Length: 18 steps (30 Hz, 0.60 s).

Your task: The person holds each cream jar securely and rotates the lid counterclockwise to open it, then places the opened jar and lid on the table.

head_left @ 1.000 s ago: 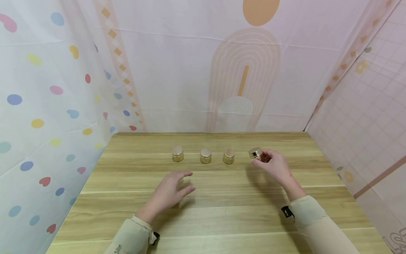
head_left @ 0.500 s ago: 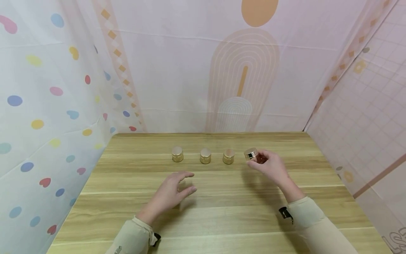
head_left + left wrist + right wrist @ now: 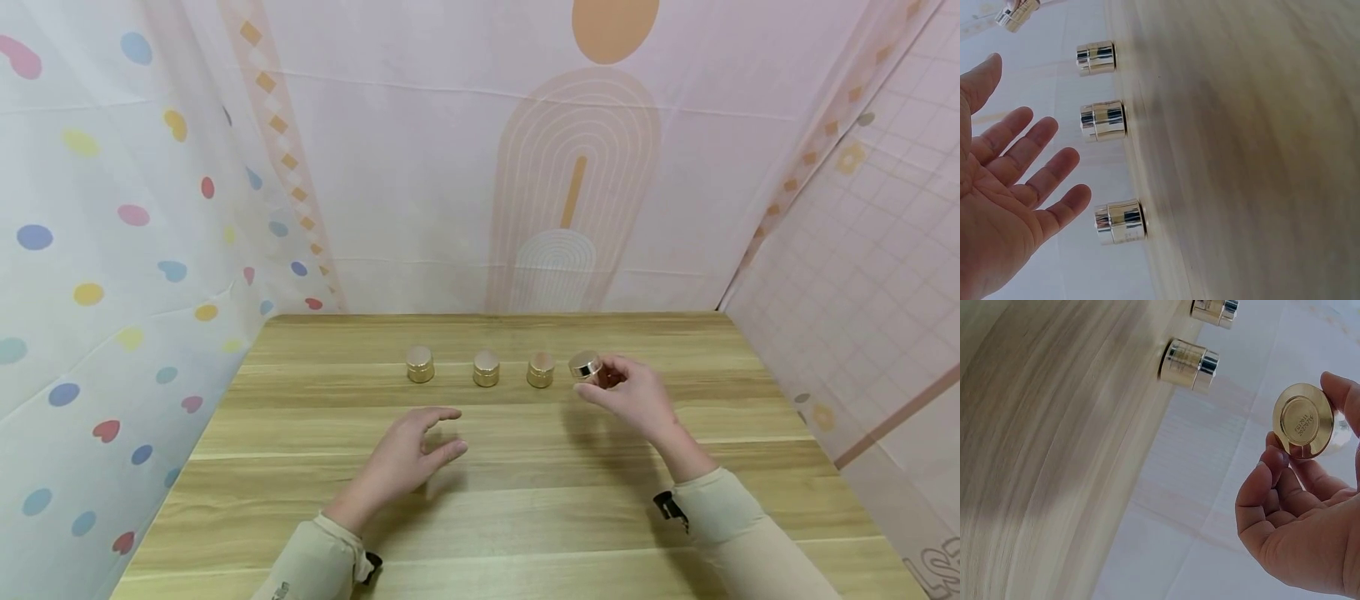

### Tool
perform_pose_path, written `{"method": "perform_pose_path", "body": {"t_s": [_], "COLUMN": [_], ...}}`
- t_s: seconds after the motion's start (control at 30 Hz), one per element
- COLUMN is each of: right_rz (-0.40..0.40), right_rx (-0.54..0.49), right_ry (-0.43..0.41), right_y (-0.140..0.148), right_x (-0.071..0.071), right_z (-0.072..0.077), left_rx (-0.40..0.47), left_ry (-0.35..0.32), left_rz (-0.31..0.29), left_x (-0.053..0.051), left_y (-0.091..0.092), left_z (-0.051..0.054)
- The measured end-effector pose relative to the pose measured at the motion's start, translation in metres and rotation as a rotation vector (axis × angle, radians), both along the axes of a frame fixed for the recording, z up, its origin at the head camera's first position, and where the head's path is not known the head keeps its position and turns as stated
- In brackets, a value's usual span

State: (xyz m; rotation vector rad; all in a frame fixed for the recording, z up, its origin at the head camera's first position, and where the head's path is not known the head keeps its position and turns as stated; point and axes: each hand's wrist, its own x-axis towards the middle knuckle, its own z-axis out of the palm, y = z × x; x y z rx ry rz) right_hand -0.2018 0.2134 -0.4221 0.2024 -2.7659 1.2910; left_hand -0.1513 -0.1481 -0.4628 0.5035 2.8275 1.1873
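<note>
We count 4 small gold jars, all closed, so we cannot tell what they contain. We take as our landmark the middle jar [image 3: 486,369] of the 3 that stand on the table [image 3: 525,517]: it is upright and capped, with a seam running around its side. In the head view, we see the left jar [image 3: 420,365] to the left of the middle jar, and the right jar [image 3: 540,371] to its right; both stand upright with their caps on.

Farther to the right of the middle jar, our right hand [image 3: 633,396] pinches the held jar [image 3: 586,366] between thumb and fingers. We have it raised off the table and tilted, near the right jar but not touching it. The right wrist view gives us its round gold base [image 3: 1300,422], which carries 2 lines of small print.

Nearer to us than the middle jar and to its left, our left hand [image 3: 401,450] is spread above the table, thumb apart from the fingers. Behind the middle jar, we see a pale patterned cloth [image 3: 412,183].
</note>
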Motion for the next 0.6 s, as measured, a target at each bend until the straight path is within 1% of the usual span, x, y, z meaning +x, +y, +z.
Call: {"method": "perform_pose_path", "body": {"t_s": [0.13, 0.4, 0.6], "right_rz": [0.01, 0.044, 0.069], "right_rx": [0.01, -0.019, -0.034], "right_ry": [0.01, 0.028, 0.035], "right_y": [-0.003, -0.01, -0.014], "right_x": [0.001, 0.003, 0.004], "right_z": [-0.001, -0.003, -0.003], "left_rx": [0.003, 0.004, 0.006], "left_ry": [0.005, 0.015, 0.012], "left_rz": [-0.003, -0.011, 0.004], "left_x": [0.0, -0.001, -0.002], "left_y": [-0.001, 0.0, 0.003], "left_z": [-0.001, -0.001, -0.001]}}
